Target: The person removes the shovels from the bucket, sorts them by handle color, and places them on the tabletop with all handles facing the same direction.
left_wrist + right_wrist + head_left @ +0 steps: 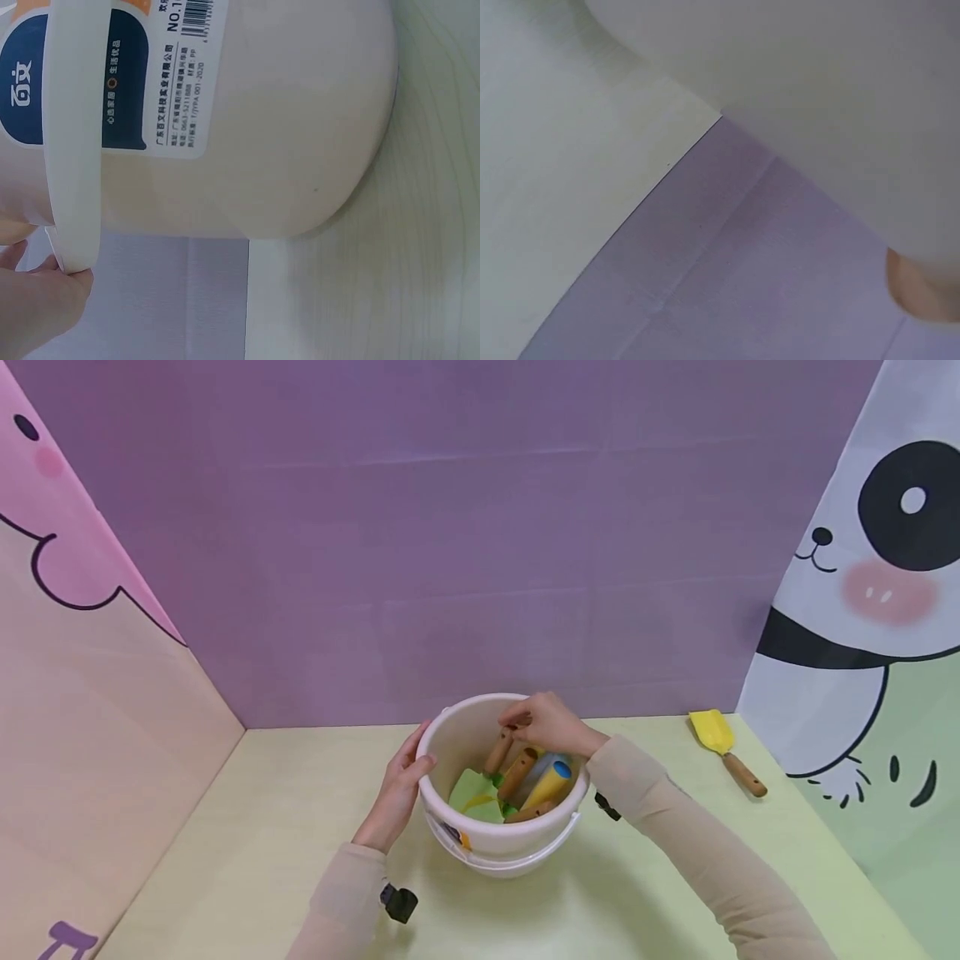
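Note:
A white bucket stands on the table with its white bail handle hanging down the near side. My left hand grips its left rim, the thumb over the edge. Over the bucket's right side reaches my right hand, its fingertips pinching the upper end of a wooden handle inside. More tools lie in there: a second wooden handle, a yellow handle with a blue end and a light green piece. In the right wrist view the bucket wall hides most of the fingers.
A yellow toy shovel with a wooden handle lies on the table at the far right. Behind the bucket rises a purple wall. Side panels with cartoon animals, one a panda, border the table.

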`<action>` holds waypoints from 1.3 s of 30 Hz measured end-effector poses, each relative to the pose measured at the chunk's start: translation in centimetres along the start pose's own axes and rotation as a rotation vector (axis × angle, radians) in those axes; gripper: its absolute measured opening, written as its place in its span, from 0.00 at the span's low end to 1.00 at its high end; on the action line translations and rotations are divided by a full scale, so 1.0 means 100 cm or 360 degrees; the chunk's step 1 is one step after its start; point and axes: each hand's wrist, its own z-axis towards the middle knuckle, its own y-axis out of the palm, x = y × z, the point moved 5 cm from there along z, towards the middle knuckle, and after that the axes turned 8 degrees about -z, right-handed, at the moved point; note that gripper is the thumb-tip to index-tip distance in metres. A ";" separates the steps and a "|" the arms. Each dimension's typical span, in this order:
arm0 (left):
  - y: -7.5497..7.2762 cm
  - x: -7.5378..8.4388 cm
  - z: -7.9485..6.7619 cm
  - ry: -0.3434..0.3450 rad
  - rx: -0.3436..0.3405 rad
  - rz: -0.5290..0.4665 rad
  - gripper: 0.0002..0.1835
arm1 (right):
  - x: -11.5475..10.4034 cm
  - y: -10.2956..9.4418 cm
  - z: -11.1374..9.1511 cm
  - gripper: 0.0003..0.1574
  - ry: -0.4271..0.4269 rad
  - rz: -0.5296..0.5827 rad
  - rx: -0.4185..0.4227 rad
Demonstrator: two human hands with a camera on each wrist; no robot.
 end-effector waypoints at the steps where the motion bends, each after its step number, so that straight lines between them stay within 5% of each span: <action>1: 0.000 0.000 0.000 -0.0001 0.0005 0.0012 0.33 | 0.001 0.000 0.000 0.15 0.0023 0.0060 -0.0007; 7: -0.001 0.001 0.000 0.0003 0.0005 0.0045 0.33 | 0.002 -0.001 -0.002 0.15 0.0118 0.0291 -0.0032; 21: 0.000 0.003 0.000 0.0016 -0.0003 0.0019 0.33 | 0.001 0.001 0.000 0.19 0.0089 0.0348 -0.0124; 30: -0.002 0.003 0.000 0.0010 0.0010 0.0011 0.33 | -0.001 0.001 0.001 0.18 0.0191 0.0454 -0.0163; 39: -0.004 -0.001 -0.001 -0.0003 0.0027 0.0028 0.32 | -0.005 0.009 0.002 0.19 0.0034 0.0367 -0.0257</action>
